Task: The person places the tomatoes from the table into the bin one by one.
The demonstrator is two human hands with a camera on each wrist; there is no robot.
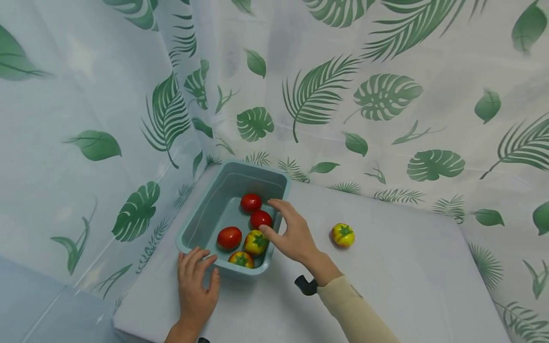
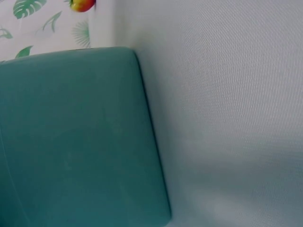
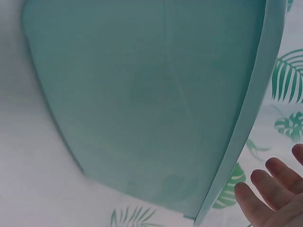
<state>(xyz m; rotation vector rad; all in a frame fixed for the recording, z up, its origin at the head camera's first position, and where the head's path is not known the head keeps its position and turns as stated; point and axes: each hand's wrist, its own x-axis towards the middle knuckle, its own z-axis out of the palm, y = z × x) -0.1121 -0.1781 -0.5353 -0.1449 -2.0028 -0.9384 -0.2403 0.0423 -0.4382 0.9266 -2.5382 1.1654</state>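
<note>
A blue-green plastic bin (image 1: 201, 209) holds three plain red tomatoes (image 1: 229, 237) and two yellow-red ones with green star-shaped tops (image 1: 256, 242). My right hand (image 1: 296, 238) is over the bin's right rim, thumb and fingers spread apart with nothing between them. Its thumb tip overlaps the upper yellow-red tomato in the head view. In the right wrist view, its fingers (image 3: 270, 189) extend beside the rim. My left hand (image 1: 197, 286) is at the bin's near left corner, loosely bent fingertips right at the rim. The left wrist view shows the bin's outer wall (image 2: 75, 137) without that hand.
One more yellow tomato (image 1: 343, 235) with a green top lies on the white-covered table (image 1: 407, 281), right of the bin. Leaf-printed curtains (image 1: 317, 95) rise behind the table and along its left side. A black strap piece (image 1: 306, 286) shows at the right wrist.
</note>
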